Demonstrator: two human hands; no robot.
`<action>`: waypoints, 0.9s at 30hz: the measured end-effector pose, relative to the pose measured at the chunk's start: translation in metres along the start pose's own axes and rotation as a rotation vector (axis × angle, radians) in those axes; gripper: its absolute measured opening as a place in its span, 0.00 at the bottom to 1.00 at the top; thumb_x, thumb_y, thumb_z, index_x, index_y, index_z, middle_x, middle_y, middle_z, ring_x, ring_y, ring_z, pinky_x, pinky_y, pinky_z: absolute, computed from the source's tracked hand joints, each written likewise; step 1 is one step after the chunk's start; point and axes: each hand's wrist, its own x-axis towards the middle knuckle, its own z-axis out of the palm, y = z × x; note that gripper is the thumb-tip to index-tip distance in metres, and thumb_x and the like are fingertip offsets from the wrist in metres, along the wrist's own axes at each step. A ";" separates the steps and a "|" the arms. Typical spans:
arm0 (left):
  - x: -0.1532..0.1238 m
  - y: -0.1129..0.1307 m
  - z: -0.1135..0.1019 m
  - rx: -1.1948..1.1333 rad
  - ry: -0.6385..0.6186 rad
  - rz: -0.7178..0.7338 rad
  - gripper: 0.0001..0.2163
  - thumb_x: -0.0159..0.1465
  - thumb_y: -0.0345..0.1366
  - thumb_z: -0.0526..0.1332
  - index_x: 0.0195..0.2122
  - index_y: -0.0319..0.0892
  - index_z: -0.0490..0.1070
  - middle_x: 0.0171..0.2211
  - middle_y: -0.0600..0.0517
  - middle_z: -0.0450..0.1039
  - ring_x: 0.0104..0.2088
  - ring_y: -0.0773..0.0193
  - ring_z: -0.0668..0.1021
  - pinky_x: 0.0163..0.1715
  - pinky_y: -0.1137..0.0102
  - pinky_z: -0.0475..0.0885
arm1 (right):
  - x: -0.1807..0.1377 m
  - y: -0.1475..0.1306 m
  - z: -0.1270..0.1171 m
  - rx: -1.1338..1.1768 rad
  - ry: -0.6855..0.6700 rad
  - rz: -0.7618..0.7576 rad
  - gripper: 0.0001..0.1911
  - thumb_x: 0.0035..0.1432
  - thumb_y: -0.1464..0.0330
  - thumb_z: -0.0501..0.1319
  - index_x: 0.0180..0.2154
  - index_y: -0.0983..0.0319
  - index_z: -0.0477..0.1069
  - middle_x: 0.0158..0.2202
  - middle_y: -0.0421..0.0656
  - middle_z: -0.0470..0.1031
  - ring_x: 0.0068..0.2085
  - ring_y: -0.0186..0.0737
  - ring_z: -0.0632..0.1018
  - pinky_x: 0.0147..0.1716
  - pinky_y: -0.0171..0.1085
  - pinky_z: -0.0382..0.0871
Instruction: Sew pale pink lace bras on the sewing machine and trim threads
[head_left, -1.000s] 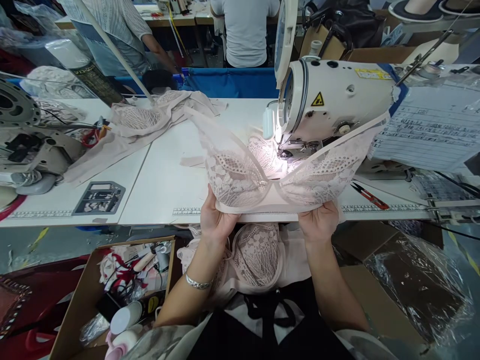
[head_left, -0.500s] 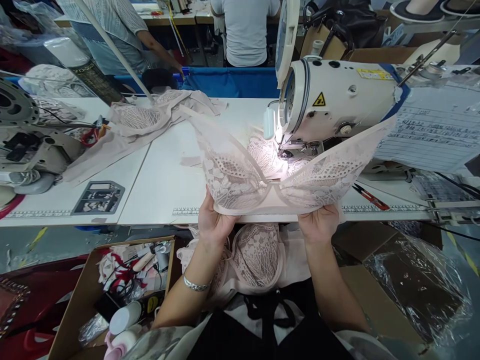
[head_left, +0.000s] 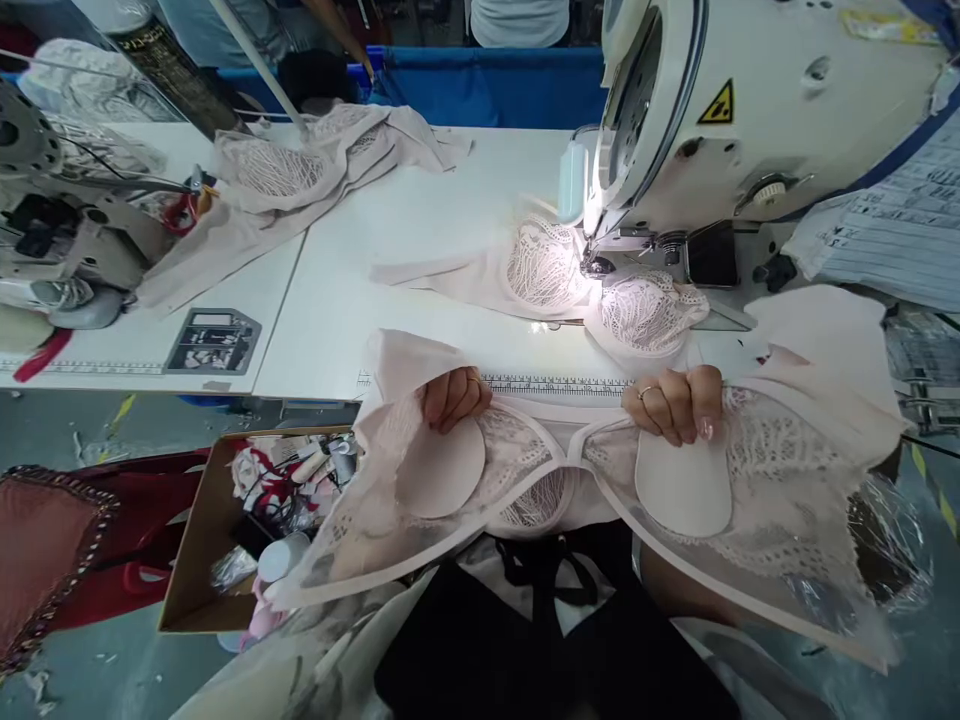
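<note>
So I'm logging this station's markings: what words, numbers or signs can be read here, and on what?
Sewing machine: yellow triangular warning sign, no words.
Yellow sticker on the machine's top: too blurred to read.
Printed sheet at right: lines of text, too small to read.
Ruler scale along the table edge: numbers too small.
Dark roll at top left: lettering illegible.

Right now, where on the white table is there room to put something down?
Bare white table lies between the fabric heap and the sewing machine. A thin strip runs along the ruler. It is crowded under the needle, where another lace bra lies, and on the left by the grey card.
</note>
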 end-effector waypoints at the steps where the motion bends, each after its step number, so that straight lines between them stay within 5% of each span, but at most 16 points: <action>1: 0.002 0.002 0.003 0.031 -0.064 0.022 0.31 0.58 0.61 0.66 0.09 0.45 0.60 0.04 0.59 0.48 0.05 0.68 0.62 0.14 0.70 0.62 | 0.005 -0.001 0.002 0.047 -0.060 -0.020 0.14 0.54 0.59 0.70 0.20 0.52 0.71 0.10 0.29 0.66 0.08 0.29 0.64 0.12 0.30 0.60; 6: 0.022 0.012 0.012 0.048 -0.422 -0.064 0.29 0.60 0.58 0.67 0.09 0.46 0.64 0.04 0.58 0.53 0.05 0.68 0.63 0.15 0.70 0.62 | 0.018 0.000 0.005 0.119 -0.192 -0.003 0.13 0.57 0.62 0.68 0.22 0.52 0.71 0.13 0.29 0.71 0.10 0.28 0.68 0.13 0.28 0.62; 8: 0.024 0.015 0.019 0.051 -0.431 -0.077 0.29 0.60 0.56 0.67 0.09 0.46 0.64 0.04 0.58 0.53 0.05 0.69 0.62 0.15 0.70 0.63 | 0.014 0.001 0.006 0.078 -0.196 -0.052 0.12 0.58 0.62 0.67 0.23 0.51 0.72 0.12 0.28 0.70 0.10 0.27 0.67 0.13 0.27 0.62; 10: 0.024 0.018 0.030 0.056 -0.275 -0.001 0.28 0.59 0.53 0.70 0.09 0.46 0.63 0.03 0.59 0.51 0.05 0.70 0.60 0.13 0.72 0.63 | 0.007 0.002 0.011 -0.041 -0.034 -0.050 0.11 0.55 0.57 0.69 0.24 0.48 0.73 0.11 0.27 0.67 0.10 0.29 0.66 0.14 0.29 0.64; 12: 0.023 0.023 0.045 0.024 -0.011 0.104 0.24 0.58 0.48 0.73 0.12 0.46 0.65 0.05 0.61 0.52 0.06 0.71 0.62 0.14 0.74 0.65 | 0.002 0.003 0.024 -0.240 0.362 0.043 0.13 0.52 0.47 0.68 0.26 0.46 0.75 0.12 0.30 0.67 0.14 0.34 0.70 0.19 0.35 0.71; 14: 0.024 0.029 0.058 -0.030 0.316 0.129 0.17 0.61 0.43 0.71 0.19 0.46 0.70 0.10 0.61 0.63 0.12 0.70 0.71 0.21 0.76 0.73 | 0.002 0.005 0.042 -0.420 0.821 0.183 0.19 0.57 0.41 0.60 0.34 0.46 0.77 0.22 0.37 0.77 0.28 0.42 0.80 0.33 0.45 0.80; 16: 0.025 0.036 0.067 -0.054 0.628 0.051 0.09 0.67 0.37 0.65 0.28 0.45 0.75 0.21 0.57 0.76 0.26 0.68 0.81 0.36 0.75 0.80 | 0.007 0.008 0.061 -0.410 1.015 0.202 0.21 0.65 0.46 0.54 0.43 0.49 0.78 0.39 0.41 0.83 0.46 0.45 0.82 0.52 0.51 0.77; 19: 0.020 0.045 0.068 0.006 0.929 -0.112 0.06 0.67 0.28 0.61 0.38 0.40 0.79 0.36 0.50 0.83 0.43 0.65 0.84 0.49 0.74 0.79 | 0.021 0.011 0.078 -0.192 1.287 0.215 0.12 0.63 0.56 0.63 0.43 0.53 0.79 0.47 0.39 0.83 0.55 0.42 0.79 0.62 0.46 0.70; 22: 0.001 0.055 0.061 0.157 0.997 -0.240 0.09 0.60 0.24 0.68 0.42 0.37 0.79 0.43 0.46 0.83 0.47 0.60 0.83 0.48 0.73 0.80 | 0.028 0.010 0.084 -0.085 1.371 0.287 0.09 0.56 0.62 0.69 0.40 0.56 0.79 0.47 0.40 0.83 0.55 0.43 0.79 0.61 0.48 0.72; 27: -0.045 0.097 0.046 0.517 0.770 -0.607 0.17 0.52 0.44 0.77 0.35 0.36 0.80 0.40 0.41 0.83 0.41 0.50 0.84 0.43 0.63 0.82 | 0.001 -0.008 0.097 -0.355 1.322 0.445 0.15 0.49 0.57 0.74 0.31 0.58 0.75 0.37 0.43 0.83 0.43 0.46 0.82 0.44 0.47 0.80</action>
